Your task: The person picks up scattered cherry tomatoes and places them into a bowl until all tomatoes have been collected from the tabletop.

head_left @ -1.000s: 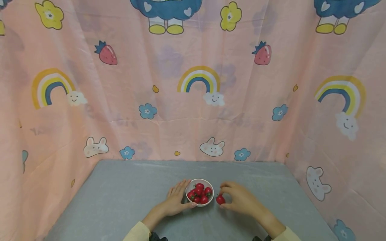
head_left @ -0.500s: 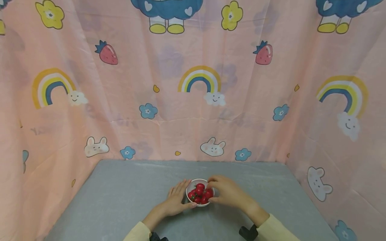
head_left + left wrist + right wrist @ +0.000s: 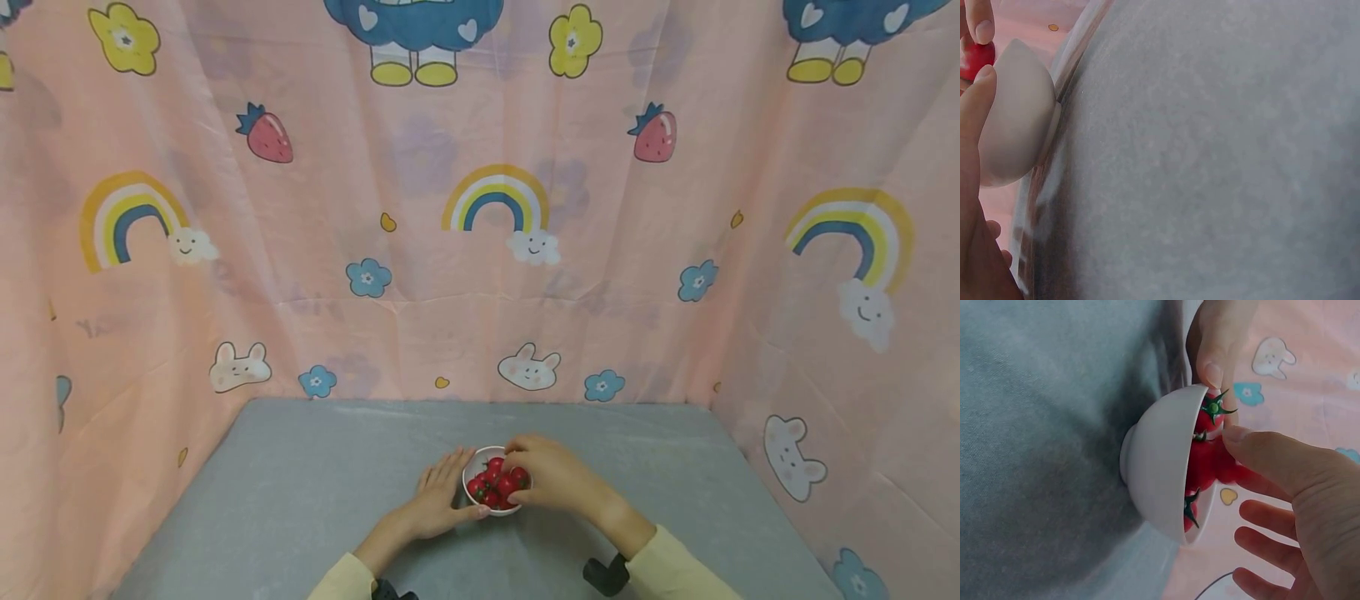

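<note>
A small white bowl holds several red cherry tomatoes with green stems. My left hand rests against its left side, fingers straight and thumb at the near rim. Over the bowl's right side, my right hand pinches a cherry tomato, thumb against it in the right wrist view. There the remaining fingers of that hand hang beside the rim. The pinched tomato is partly hidden behind the fingers in the head view. The left wrist view shows the bowl's outer wall upright on its foot.
The bowl stands on a table with a grey cloth. A pink patterned curtain encloses the table's back and both sides. Black wrist devices sit at both cuffs.
My right hand has carried the cherry tomato from the table right of the bowl leftward and into the space over it. The left hand and the bowl have stayed in place.
</note>
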A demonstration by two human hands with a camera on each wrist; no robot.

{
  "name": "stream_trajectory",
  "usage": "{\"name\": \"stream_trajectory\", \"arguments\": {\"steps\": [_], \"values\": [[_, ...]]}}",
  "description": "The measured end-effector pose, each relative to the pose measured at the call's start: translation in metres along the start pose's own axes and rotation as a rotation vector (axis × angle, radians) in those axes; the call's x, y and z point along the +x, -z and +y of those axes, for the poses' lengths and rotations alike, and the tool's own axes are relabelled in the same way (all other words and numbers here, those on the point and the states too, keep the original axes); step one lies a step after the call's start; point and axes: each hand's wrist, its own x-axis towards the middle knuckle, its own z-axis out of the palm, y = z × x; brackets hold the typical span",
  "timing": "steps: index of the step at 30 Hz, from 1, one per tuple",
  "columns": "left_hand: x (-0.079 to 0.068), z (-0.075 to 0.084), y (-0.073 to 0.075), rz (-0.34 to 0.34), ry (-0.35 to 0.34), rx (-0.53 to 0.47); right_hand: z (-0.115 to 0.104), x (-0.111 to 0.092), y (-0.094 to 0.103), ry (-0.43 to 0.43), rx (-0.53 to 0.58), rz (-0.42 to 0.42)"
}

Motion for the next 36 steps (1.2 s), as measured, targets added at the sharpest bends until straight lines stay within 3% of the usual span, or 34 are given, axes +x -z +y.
{"name": "stream_trajectory", "arguments": {"steps": [7, 16, 23, 36], "values": [[-0.001, 0.002, 0.003, -0.007, -0.019, -0.032, 0.003, 0.000, -0.002, 0.003, 0.027, 0.000], [0.004, -0.008, -0.004, 0.009, 0.000, -0.013, 0.002, -0.002, -0.002, 0.013, 0.022, 0.015], [-0.001, 0.004, 0.004, -0.006, -0.012, -0.007, 0.001, -0.002, -0.005, 0.008, 0.032, 0.011], [0.000, 0.005, 0.006, -0.004, 0.003, 0.000, 0.004, -0.002, -0.012, -0.006, 0.053, 0.026]]}}
